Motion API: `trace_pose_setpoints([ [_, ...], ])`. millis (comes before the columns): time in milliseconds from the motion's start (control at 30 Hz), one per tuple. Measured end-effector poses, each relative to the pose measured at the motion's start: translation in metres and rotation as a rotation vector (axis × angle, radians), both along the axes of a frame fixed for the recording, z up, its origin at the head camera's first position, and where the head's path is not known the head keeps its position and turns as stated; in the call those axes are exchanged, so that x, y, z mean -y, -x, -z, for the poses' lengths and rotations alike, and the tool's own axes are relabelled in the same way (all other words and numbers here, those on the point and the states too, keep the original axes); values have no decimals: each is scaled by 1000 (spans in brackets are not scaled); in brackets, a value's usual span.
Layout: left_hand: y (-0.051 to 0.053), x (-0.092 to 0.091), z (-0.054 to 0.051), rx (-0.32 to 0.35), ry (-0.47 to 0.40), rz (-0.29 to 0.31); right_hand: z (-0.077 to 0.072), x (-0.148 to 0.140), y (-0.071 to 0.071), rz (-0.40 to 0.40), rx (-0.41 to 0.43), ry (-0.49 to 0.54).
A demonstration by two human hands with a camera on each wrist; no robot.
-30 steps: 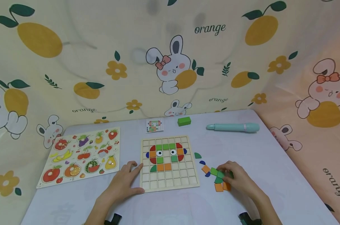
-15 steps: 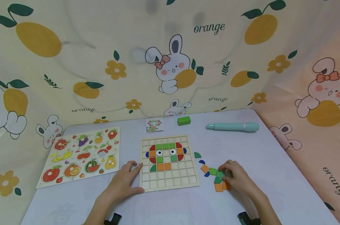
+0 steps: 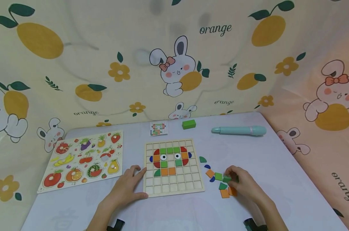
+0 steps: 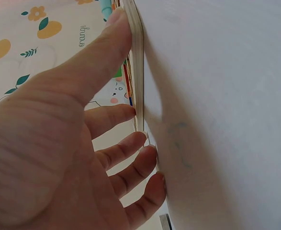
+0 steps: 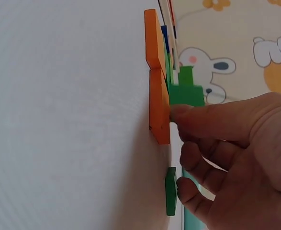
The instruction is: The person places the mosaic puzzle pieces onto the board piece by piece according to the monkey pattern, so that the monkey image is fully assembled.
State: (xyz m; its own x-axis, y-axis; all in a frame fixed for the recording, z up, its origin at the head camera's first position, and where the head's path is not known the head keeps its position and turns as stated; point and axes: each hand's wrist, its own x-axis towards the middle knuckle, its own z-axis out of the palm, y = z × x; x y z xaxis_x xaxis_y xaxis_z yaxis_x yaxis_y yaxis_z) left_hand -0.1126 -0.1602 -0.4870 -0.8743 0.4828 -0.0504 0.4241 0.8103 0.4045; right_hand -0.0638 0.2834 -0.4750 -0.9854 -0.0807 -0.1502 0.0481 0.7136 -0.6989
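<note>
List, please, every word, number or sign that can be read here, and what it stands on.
"orange": on the cloth backdrop, four times in the head view; also seen in the left wrist view.
A marking on the white tabletop: too faint to read.

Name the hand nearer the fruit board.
Left. The left hand is just right of the fruit board; the right hand is beyond the grid board, pinching a green tile.
</note>
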Motion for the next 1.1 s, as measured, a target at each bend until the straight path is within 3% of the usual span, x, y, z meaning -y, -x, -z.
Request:
trace_pose_setpoints([
  [133, 0, 0, -1, 4, 2, -4, -1, 1, 1, 12, -1, 28],
  [300, -1, 0, -2, 10, 2, -14, 0, 16, 6, -4, -76, 124],
  [433, -1, 1, -2, 12, -1, -17, 4, 48, 13, -90, -123, 249],
  [600, 0, 0, 0, 13, -4, -11, 5, 102, 23, -228, -73, 355],
  [833, 1, -1, 2, 4, -3, 11, 6, 162, 41, -352, -60, 393],
  [1100, 0, 0, -1, 3, -6, 8, 13, 181, 48, -329, -88, 380],
])
